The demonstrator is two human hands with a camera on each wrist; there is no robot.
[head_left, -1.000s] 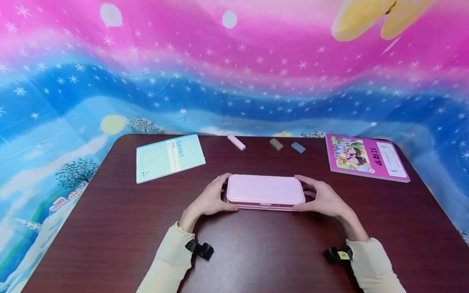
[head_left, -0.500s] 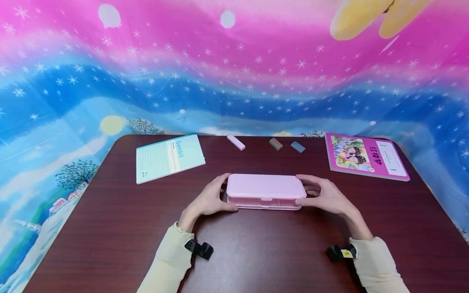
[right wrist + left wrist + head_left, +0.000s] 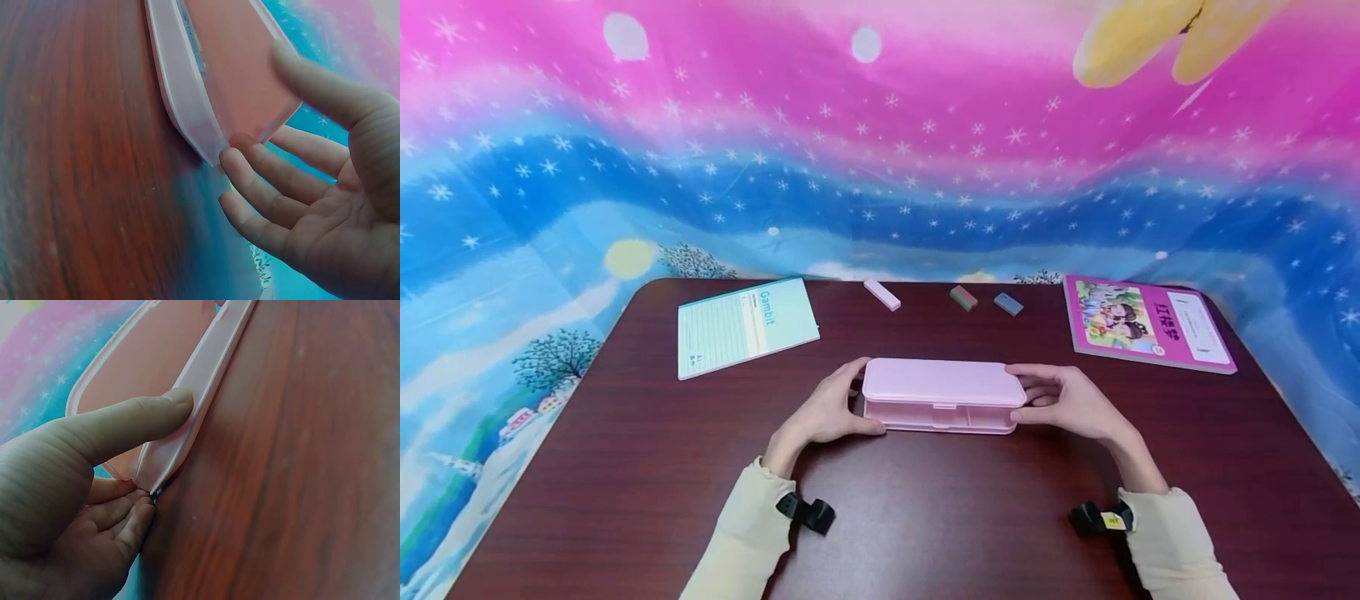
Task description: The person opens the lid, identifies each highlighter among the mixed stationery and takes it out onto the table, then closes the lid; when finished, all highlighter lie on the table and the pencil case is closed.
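Actually, the inside of the pink case is hard for me to see, because its lid is raised only partly and covers most of it. The case lies at the middle of the brown table, between the two hands. The left hand grips one end: its thumb presses on the low front wall and its fingers bend around behind, where from above they are mostly hidden. The right hand is half curled at the other end and has the lid between its thumb and forefinger; the remaining fingers are bent near the corner, and which of them truly touch I cannot tell. In the right wrist view, a narrow dark strip appears inside, too blurred for naming. Both forearms reach inward, their pale sleeves cut off below.
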